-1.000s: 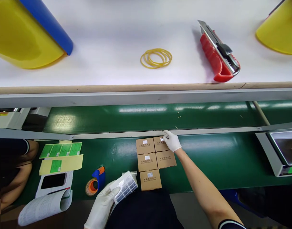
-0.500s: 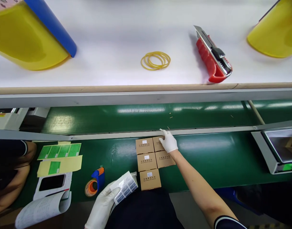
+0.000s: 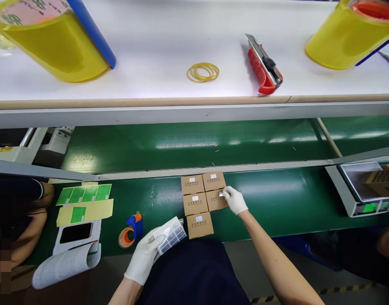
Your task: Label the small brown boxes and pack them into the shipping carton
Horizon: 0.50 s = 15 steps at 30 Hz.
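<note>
My left hand (image 3: 145, 254), in a white glove, grips a sheet of stickers (image 3: 169, 235) printed in a grid of small silvery-grey labels. My gloved right hand (image 3: 235, 201) pinches a small white sticker (image 3: 221, 194) at the right end of a brown cardboard box (image 3: 216, 202); whether it is stuck down I cannot tell. Around that one lie several matching boxes with a white sticker each: the far right box (image 3: 213, 183), the far left box (image 3: 192, 186), the middle left box (image 3: 195, 206) and the near box (image 3: 200, 226).
An orange tape roll in a blue dispenser (image 3: 131, 231) lies left, beside green-labelled cards (image 3: 83, 194) and a phone (image 3: 75, 232). A scale (image 3: 361, 188) stands right. Above, a shelf holds a red utility knife (image 3: 263, 65) and rubber bands (image 3: 203, 72). Other people sit at both sides.
My right hand has come nearer, from the far right box to the box in front of it. A white sticker now shows on the far right box. The left hand still holds the sheet.
</note>
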Each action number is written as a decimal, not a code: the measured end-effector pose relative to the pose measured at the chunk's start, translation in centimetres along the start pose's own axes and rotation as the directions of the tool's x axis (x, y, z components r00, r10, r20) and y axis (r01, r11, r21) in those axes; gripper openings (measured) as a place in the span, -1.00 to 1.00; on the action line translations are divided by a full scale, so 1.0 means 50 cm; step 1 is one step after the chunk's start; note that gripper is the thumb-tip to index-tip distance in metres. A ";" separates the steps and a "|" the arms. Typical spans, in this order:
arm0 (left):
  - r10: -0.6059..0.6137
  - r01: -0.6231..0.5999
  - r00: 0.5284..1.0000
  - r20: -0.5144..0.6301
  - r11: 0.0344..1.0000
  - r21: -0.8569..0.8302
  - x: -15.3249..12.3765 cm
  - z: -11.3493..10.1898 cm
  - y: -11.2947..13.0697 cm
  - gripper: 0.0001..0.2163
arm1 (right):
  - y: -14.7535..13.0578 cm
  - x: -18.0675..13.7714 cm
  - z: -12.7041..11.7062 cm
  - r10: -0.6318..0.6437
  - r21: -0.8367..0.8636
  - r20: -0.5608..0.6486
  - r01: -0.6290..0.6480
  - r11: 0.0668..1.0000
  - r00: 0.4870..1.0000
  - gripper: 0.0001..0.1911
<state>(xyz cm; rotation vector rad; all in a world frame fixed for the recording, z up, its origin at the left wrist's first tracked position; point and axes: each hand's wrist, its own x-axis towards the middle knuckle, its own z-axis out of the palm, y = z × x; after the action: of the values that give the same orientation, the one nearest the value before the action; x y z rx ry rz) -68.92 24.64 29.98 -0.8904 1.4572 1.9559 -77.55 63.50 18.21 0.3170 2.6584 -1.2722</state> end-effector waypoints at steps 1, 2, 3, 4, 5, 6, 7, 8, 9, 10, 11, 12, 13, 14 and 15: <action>0.003 -0.003 1.000 0.015 1.000 0.013 0.000 0.000 0.000 -0.51 | -0.003 0.001 0.006 -0.006 0.000 0.013 0.006 1.000 1.000 -0.81; 0.007 -0.008 1.000 0.024 1.000 0.026 0.000 0.000 0.000 -0.50 | -0.006 0.005 0.012 -0.012 -0.003 0.024 0.012 1.000 1.000 -0.81; 0.014 -0.015 1.000 0.028 0.999 0.037 -0.001 -0.001 0.000 -0.49 | -0.008 0.011 0.017 -0.017 -0.009 0.035 0.017 1.000 0.999 -0.81; 0.021 -0.023 0.999 0.026 0.999 0.045 -0.001 -0.002 0.000 -0.48 | -0.010 0.017 0.021 -0.021 -0.017 0.046 0.022 1.000 0.999 -0.81; 0.028 -0.029 0.999 0.020 0.998 0.051 -0.001 -0.004 0.000 -0.46 | -0.011 0.023 0.024 -0.024 -0.026 0.058 0.025 0.999 0.998 -0.81; 0.033 -0.034 0.999 0.015 0.998 0.052 -0.001 -0.005 -0.001 -0.45 | -0.012 0.028 0.027 -0.023 -0.036 0.067 0.026 0.999 0.997 -0.81; 0.035 -0.036 0.999 0.012 0.998 0.047 -0.002 -0.006 -0.002 -0.44 | -0.012 0.032 0.030 -0.020 -0.047 0.074 0.024 0.999 0.997 -0.81; 0.034 -0.034 0.999 0.012 0.999 0.040 -0.003 -0.007 -0.002 -0.43 | -0.012 0.034 0.033 -0.016 -0.059 0.078 0.021 0.998 0.997 -0.81; 0.031 -0.031 0.999 0.013 0.999 0.031 -0.004 -0.007 -0.003 -0.42 | -0.012 0.036 0.035 -0.011 -0.070 0.079 0.016 0.997 0.997 -0.81; 0.027 -0.028 1.000 0.011 0.999 0.023 -0.004 -0.007 -0.004 -0.41 | -0.012 0.036 0.036 -0.006 -0.082 0.079 0.012 0.997 0.997 -0.80; 0.022 -0.023 1.000 0.007 1.000 0.015 -0.005 -0.007 -0.005 -0.40 | -0.012 0.037 0.037 -0.001 -0.093 0.079 0.009 0.996 0.997 -0.80; 0.015 -0.015 1.000 0.000 1.000 0.010 -0.005 -0.007 -0.006 -0.39 | -0.012 0.036 0.038 0.002 -0.103 0.079 0.007 0.995 0.997 -0.80; 0.006 -0.006 1.000 -0.010 1.000 0.007 -0.005 -0.007 -0.007 -0.38 | -0.012 0.036 0.038 0.003 -0.112 0.080 0.006 0.994 0.997 -0.80; -0.002 0.002 1.000 -0.018 1.000 0.007 -0.004 -0.007 -0.007 -0.36 | -0.012 0.036 0.038 0.005 -0.121 0.083 0.005 0.993 0.997 -0.80; -0.007 0.007 1.000 -0.024 1.000 0.007 -0.002 -0.007 -0.008 -0.35 | -0.012 0.036 0.038 0.006 -0.129 0.085 0.006 0.992 0.996 -0.80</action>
<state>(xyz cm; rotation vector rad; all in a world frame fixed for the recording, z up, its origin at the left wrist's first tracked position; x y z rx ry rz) -68.49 24.39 29.77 -0.9177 1.4715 1.9397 -79.31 61.84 17.05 0.2384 2.6518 -1.0821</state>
